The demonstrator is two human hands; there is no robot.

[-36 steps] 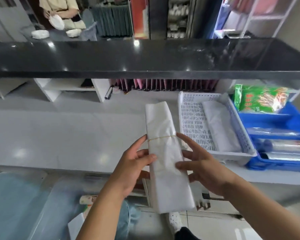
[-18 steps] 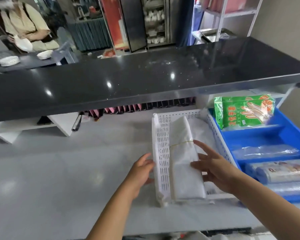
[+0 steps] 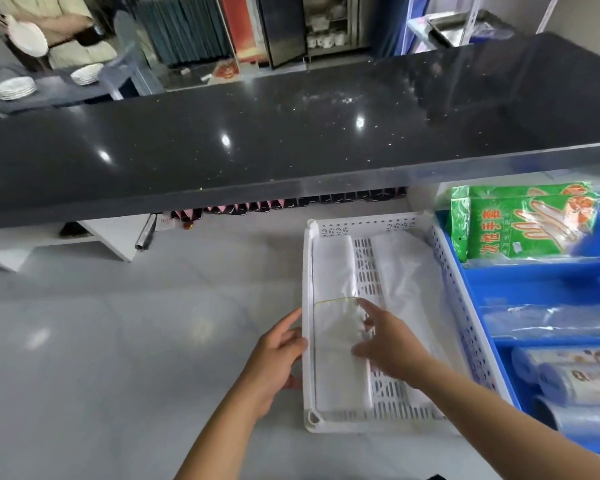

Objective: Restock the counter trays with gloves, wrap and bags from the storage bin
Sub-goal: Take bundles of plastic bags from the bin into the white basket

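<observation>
White bag bundle (image 3: 336,344) in tray (image 3: 364,226) — right hand (image 3: 387,351) on it, left hand (image 3: 278,358) beside

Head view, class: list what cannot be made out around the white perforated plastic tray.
- Near end of the rubber-banded white bag bundle: partly covered by the right hand.
- Left hand fingertips: hidden behind the white perforated plastic tray wall.
- Clear film rolls in the blue plastic bin: cut off by the right edge.

White perforated tray (image 3: 371,225): banded bag bundle (image 3: 336,355) flat along left wall, second bundle (image 3: 406,278) right. Blue tray (image 3: 541,282): green glove pack (image 3: 520,225) leaning at rear; wrap rolls (image 3: 575,382), approx. three, at front.
</observation>
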